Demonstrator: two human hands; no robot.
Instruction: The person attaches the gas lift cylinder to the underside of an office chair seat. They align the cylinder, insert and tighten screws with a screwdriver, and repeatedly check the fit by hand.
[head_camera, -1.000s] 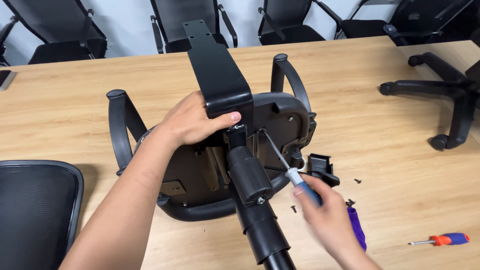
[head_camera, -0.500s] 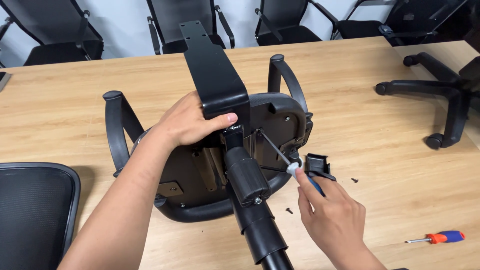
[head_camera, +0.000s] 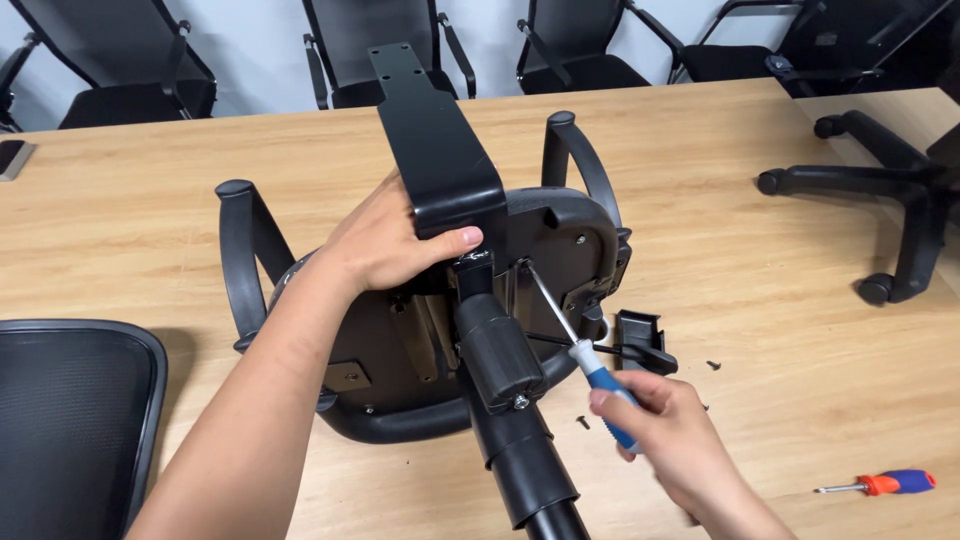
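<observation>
An upturned black office chair seat (head_camera: 560, 235) with two armrests lies on the wooden table (head_camera: 700, 170). My left hand (head_camera: 390, 245) grips the black metal back bracket (head_camera: 435, 140) where it meets the seat's underside. My right hand (head_camera: 665, 440) holds a blue-handled screwdriver (head_camera: 585, 360), its tip set against the seat mechanism just right of the bracket. The black gas cylinder column (head_camera: 505, 410) sticks out from the seat toward me between both hands.
A loose black plastic part (head_camera: 640, 340) and small screws (head_camera: 583, 422) lie beside the seat. An orange and blue screwdriver (head_camera: 885, 484) rests at the right. A chair wheel base (head_camera: 880, 200) sits far right, a mesh backrest (head_camera: 60, 420) at the left. Chairs (head_camera: 120, 60) line the far side.
The view has shifted slightly. My right hand has moved a little with the screwdriver, whose tip stays at the seat mechanism. My left hand keeps its hold on the bracket.
</observation>
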